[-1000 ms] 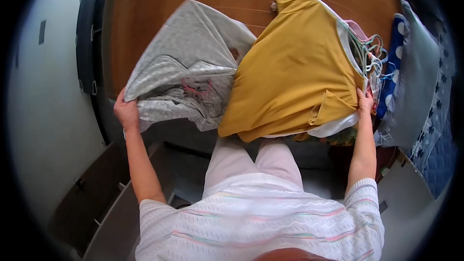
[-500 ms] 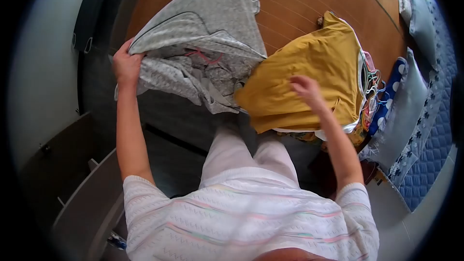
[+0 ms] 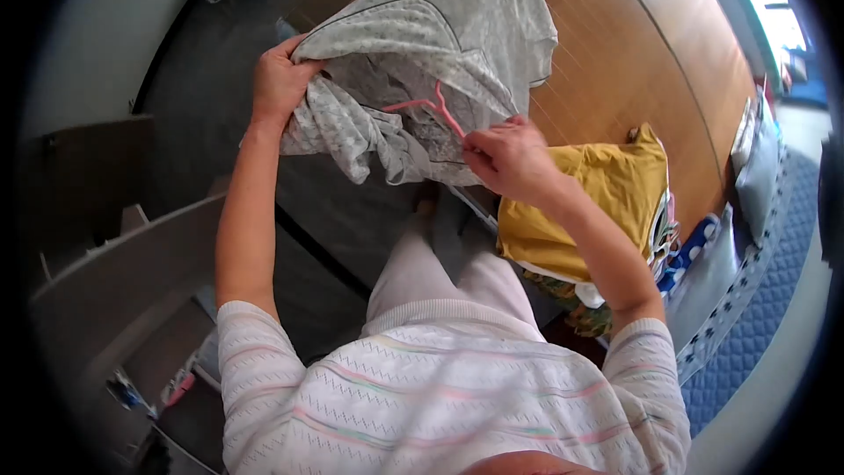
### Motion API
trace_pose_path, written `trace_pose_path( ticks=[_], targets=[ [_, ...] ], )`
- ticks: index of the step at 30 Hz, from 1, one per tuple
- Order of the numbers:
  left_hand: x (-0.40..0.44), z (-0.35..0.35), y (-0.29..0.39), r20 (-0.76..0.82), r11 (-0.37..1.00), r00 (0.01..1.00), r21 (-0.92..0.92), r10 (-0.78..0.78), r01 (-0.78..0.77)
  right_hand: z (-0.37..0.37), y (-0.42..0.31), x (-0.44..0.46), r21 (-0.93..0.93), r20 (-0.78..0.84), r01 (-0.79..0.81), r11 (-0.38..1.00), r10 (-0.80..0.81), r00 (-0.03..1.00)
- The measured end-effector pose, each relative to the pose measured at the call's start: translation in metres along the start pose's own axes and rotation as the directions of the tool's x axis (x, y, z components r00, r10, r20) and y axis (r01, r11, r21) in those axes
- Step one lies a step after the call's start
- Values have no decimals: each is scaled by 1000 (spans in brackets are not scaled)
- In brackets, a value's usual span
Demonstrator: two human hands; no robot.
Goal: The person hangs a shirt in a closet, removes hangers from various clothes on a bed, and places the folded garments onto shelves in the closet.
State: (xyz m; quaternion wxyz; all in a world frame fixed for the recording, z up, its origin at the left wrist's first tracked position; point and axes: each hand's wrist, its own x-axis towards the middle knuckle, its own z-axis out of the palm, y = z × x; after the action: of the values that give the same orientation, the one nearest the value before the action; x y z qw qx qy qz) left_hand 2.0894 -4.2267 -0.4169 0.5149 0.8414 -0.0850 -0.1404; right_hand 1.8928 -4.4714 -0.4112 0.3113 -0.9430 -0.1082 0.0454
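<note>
A grey patterned garment point(image 3: 440, 26) hangs between my hands, its opening facing me. My left hand point(image 3: 283, 84) is closed on the garment's edge at the left. Inside the opening shows a pink hanger point(image 3: 435, 105). My right hand point(image 3: 510, 154) is closed at the lower right of the opening, with the hanger's end at its fingers; whether it also grips the fabric is unclear. Just right of that hand, a yellow garment point(image 3: 607, 202) lies on top of other clothes, with several hanger hooks at its right side.
A wooden surface point(image 3: 651, 62) extends behind the clothes. To the right are a blue polka-dot item point(image 3: 690, 255), pale pillows point(image 3: 712, 273) and a blue quilted cover point(image 3: 756, 325). Drawers or shelves point(image 3: 132, 255) stand at the lower left, above a grey floor.
My right hand has left the yellow garment, crossed to the grey garment and closed at the pink hanger. The view has turned, and the yellow garment now appears lower and farther right.
</note>
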Motion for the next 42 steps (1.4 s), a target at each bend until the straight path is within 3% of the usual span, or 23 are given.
trace_pose_path(
  ticks=[1,5,8,11,14,15,18,19,22,23,26,27,30,31,34,36,40,42],
  targets=[
    [0,3,-3,-11,998,1000,-54,-21,21,-24,-3,8,-70,-67,68,995,-73,995],
    [-3,8,-10,-28,979,992,-170,-122,116,-88,-18,54,-158,-55,256,954,-268,962],
    [-19,6,-4,-56,987,986,-37,-159,157,-96,-18,67,-192,-54,418,888,-435,899],
    [-16,-6,10,-200,994,975,15,-101,106,-100,-12,91,-242,-61,553,797,-582,811],
    [-56,-31,44,-206,939,968,338,145,-69,-91,-49,96,-337,75,475,813,-480,874],
    [-69,-28,60,-196,876,962,477,190,-76,-95,-52,104,-384,23,484,787,-515,857],
    [-92,-30,85,-211,844,912,493,352,-211,-106,-71,139,-372,-78,533,760,-597,798],
    [-108,-26,94,-239,892,926,415,294,-176,-111,-86,140,-412,-2,514,752,-565,825],
    [-126,-29,69,-242,937,950,330,198,-111,-90,-113,156,-328,-18,685,650,-730,684],
    [-134,-36,68,-236,937,964,349,120,-31,-88,-123,159,-399,70,636,660,-670,739],
    [-168,-54,57,-225,997,972,59,62,-50,-88,-165,168,-348,124,680,646,-687,716],
    [-180,-62,52,-131,996,989,-63,62,-71,-87,-178,171,-298,109,702,647,-707,699],
    [-210,-86,25,-288,932,952,-306,104,-194,-84,-208,174,-154,81,750,643,-749,658],
    [-218,-96,15,-455,965,879,-132,144,-227,-84,-218,176,-107,95,756,646,-750,655],
    [-255,-132,9,-450,943,873,330,188,-33,-74,-263,188,9,112,799,602,-794,597],
    [-285,-135,11,-504,944,858,320,101,77,-70,-306,177,41,140,781,623,-777,613],
    [-316,-161,1,-726,909,647,399,234,120,-49,-351,185,93,101,888,450,-892,441],
    [-332,-170,-6,-772,901,578,412,265,137,-35,-363,185,145,41,879,455,-890,454]
  ],
)
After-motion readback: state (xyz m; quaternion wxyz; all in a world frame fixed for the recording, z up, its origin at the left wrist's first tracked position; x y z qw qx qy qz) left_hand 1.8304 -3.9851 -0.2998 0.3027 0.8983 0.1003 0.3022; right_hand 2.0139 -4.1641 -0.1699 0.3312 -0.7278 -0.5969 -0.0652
